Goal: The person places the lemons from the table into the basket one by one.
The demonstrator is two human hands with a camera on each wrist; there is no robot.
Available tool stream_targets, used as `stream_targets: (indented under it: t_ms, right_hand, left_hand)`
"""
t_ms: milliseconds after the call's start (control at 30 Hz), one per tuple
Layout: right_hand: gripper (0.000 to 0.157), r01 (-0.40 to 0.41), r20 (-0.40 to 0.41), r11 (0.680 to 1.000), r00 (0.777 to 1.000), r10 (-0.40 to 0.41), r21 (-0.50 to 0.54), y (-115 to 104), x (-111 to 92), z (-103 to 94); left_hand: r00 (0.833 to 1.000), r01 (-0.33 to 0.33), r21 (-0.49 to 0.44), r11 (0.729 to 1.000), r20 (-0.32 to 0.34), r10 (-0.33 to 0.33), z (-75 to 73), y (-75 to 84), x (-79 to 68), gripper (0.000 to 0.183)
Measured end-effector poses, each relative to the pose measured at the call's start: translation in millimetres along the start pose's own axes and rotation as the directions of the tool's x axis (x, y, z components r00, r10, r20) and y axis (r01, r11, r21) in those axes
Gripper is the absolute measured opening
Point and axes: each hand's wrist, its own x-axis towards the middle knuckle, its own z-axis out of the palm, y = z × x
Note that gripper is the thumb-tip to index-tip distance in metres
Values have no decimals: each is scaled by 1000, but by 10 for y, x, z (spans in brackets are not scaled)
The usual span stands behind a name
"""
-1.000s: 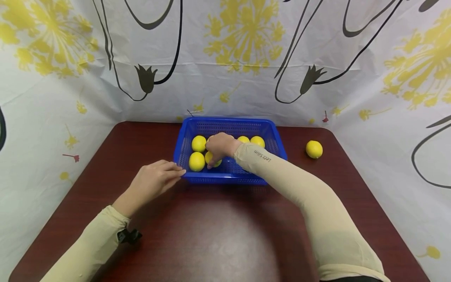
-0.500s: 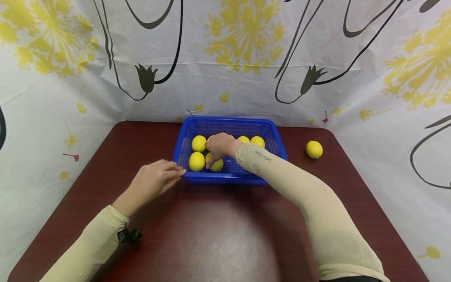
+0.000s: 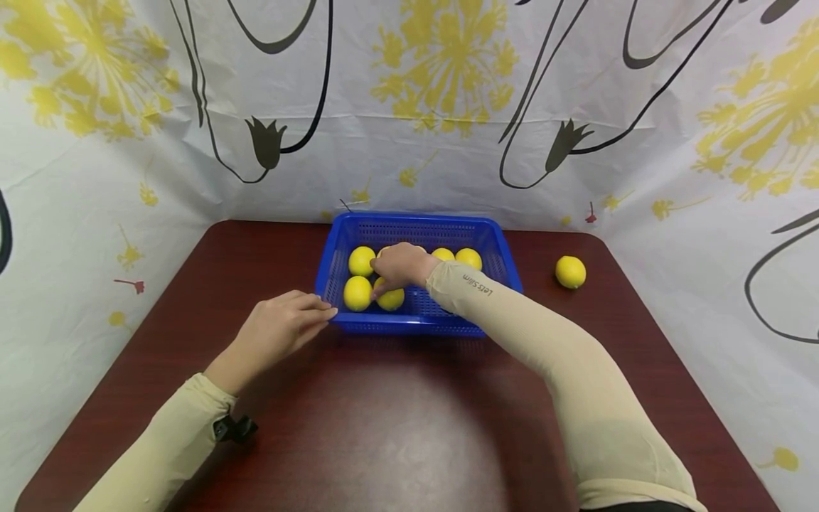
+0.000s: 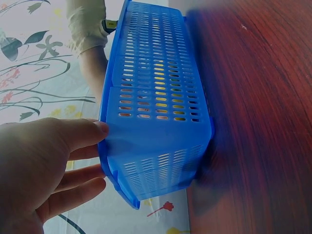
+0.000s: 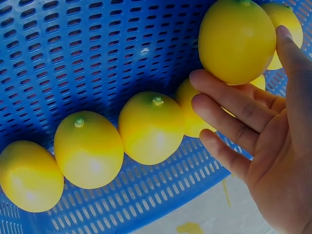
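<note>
The blue plastic basket (image 3: 422,323) stands at the back of the table with several yellow lemons in it. My left hand (image 3: 275,331) pinches its rim at the near left corner; the left wrist view shows the thumb on the rim (image 4: 103,146) and fingertips partly behind it. Inside the basket is my right hand (image 3: 402,264), palm towards a lemon (image 5: 236,41) in the near row. Its fingers are mostly straight, close beside that lemon, with the thumb by another lemon (image 5: 287,29). In the head view that hand partly covers the far row, which includes a lemon (image 3: 362,262) at left.
One more lemon (image 3: 571,272) lies on the dark red table (image 3: 409,427), right of the basket. A patterned white cloth (image 3: 384,163) hangs behind the table and along both sides. My right forearm (image 3: 531,327) crosses over the basket's front right part.
The lemon under my right hand has shifted slightly right and settled in the near row, with more of it showing. The right fingers have loosened slightly. My left hand stays at the rim.
</note>
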Motion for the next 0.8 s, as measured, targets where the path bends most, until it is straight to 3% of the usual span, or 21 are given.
stream_targets:
  t_ms: [433, 800]
  right_hand:
    - [61, 26, 0, 1000, 1000, -26, 10, 22, -24, 9]
    - [73, 6, 17, 1000, 1000, -7, 28, 72, -84, 10]
  left_hand:
    - [1000, 0, 5, 1000, 3, 0, 11, 8, -6, 25]
    - [1000, 3, 14, 1000, 19, -3, -9, 13, 3, 27]
